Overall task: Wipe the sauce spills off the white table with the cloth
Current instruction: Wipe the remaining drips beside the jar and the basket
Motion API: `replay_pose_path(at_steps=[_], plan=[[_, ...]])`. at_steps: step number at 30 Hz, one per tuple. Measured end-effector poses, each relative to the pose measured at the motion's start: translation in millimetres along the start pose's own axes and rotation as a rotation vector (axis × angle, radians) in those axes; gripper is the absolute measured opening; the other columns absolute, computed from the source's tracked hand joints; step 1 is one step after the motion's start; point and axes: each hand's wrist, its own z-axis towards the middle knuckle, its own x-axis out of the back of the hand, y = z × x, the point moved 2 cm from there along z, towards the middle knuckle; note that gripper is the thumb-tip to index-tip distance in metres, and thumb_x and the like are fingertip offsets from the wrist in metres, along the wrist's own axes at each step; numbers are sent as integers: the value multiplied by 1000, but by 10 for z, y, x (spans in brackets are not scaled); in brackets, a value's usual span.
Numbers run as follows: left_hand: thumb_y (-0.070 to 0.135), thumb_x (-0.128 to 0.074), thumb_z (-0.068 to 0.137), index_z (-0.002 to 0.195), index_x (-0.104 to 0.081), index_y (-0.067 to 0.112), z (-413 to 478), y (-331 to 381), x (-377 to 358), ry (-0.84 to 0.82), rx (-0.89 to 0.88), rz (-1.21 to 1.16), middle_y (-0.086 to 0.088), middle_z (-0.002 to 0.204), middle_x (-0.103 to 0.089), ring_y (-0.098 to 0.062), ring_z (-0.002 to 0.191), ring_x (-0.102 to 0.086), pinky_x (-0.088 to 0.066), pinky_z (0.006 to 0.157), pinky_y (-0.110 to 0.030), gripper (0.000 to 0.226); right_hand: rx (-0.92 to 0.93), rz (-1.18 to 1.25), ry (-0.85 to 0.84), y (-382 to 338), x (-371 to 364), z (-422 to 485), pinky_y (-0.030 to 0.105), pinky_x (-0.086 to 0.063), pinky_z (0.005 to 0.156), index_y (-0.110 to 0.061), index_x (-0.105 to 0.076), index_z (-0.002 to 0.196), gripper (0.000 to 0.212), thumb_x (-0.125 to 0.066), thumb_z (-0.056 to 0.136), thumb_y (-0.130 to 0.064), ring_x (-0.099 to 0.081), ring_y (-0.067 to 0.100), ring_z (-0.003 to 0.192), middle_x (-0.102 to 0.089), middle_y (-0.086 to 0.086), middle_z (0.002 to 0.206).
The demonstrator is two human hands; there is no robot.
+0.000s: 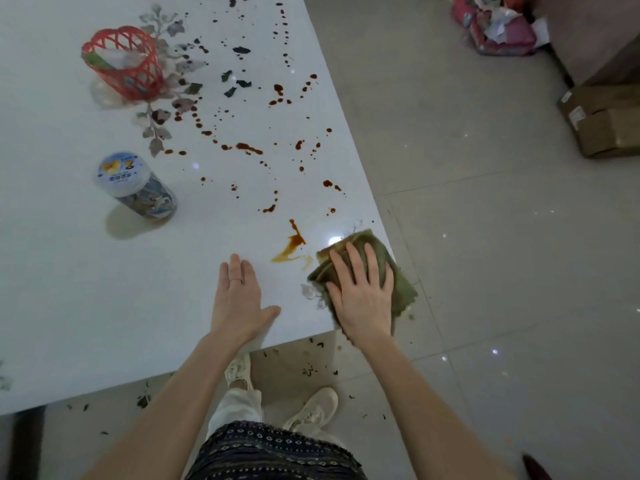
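The fingers (pixel 355 261) of the right hand (pixel 360 289) lie straight and slightly spread, pressing flat on the folded green cloth (pixel 403 292). They curl round nothing; the palm pins the cloth down. The fingers (pixel 239 268) of the left hand (pixel 237 299) are also straight and held together with the thumb out, resting bare on the white desk (pixel 104 306) and holding nothing.

The cloth sits at the near right corner of the desk, and its outer edge seems to hang just past the rim, though the angle makes this hard to judge. Just beside the cloth's left edge, between the two hands, is a brown sauce smear (pixel 292 245), its long axis running from the cloth up and away from the person. The right hand is the nearer one, so the coming stroke is probably a short push left and forward.

Beyond the smear, sauce drops (pixel 249 148) are scattered in trails across the desk, well apart from the cloth and reaching the far end. A lidded canister (pixel 136 185) and a red basket (pixel 126 64) stand to the left of the trails, with dark leaf scraps (pixel 240 50) among the far drops. Most of the wiping looks undone.
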Motion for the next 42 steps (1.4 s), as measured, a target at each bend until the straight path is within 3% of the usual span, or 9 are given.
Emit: replay_pose_path(at_steps=[7,17,25,31,34,39,42], plan=[[61,-67,69,144,13,-1,34,2,-58,-12,-2,78,-18,152,22,-34,140,17,-1,116,-39,126,-33,-29,-20,87,-18,66,66,-24,109,-33,-40,147,55,-34,97,-55,-24,30,146,-34,2,156],[61,-69,67,143,13,-2,53,24,-61,-17,15,92,-19,151,22,-35,141,16,-2,117,-40,128,-138,-37,-22,-36,13,-115,70,-24,106,-30,-39,149,59,-28,97,-56,-22,35,147,-33,6,158],[60,-69,69,143,14,-2,55,41,-42,-24,16,90,-19,151,22,-34,141,17,-1,116,-39,128,-193,2,-74,84,20,342,71,-31,101,-31,-38,148,59,-29,95,-57,-21,37,146,-29,6,158],[61,-68,68,143,13,-2,44,54,-34,-17,11,103,-19,152,20,-36,141,15,-2,117,-40,128,-166,-47,-62,-1,28,-57,69,-25,106,-30,-35,150,60,-26,96,-55,-19,36,148,-29,7,159],[62,-67,69,143,13,-2,47,80,-24,-25,10,107,-19,152,20,-35,141,15,-1,116,-39,127,-162,-29,-66,99,22,68,68,-29,103,-30,-39,148,58,-29,96,-55,-22,36,146,-32,7,157],[62,-67,69,143,13,-2,38,55,-25,-32,6,107,-20,152,20,-36,141,16,-1,116,-39,126,-223,50,-189,315,40,522,66,-33,104,-34,-21,154,58,-28,100,-55,-12,36,147,-12,3,163],[61,-68,69,144,13,-1,37,39,-28,-25,11,102,-19,152,20,-35,141,15,-2,116,-39,127,-273,14,-136,205,58,330,65,-32,105,-31,-23,154,59,-30,100,-52,-15,37,147,-16,5,163]])
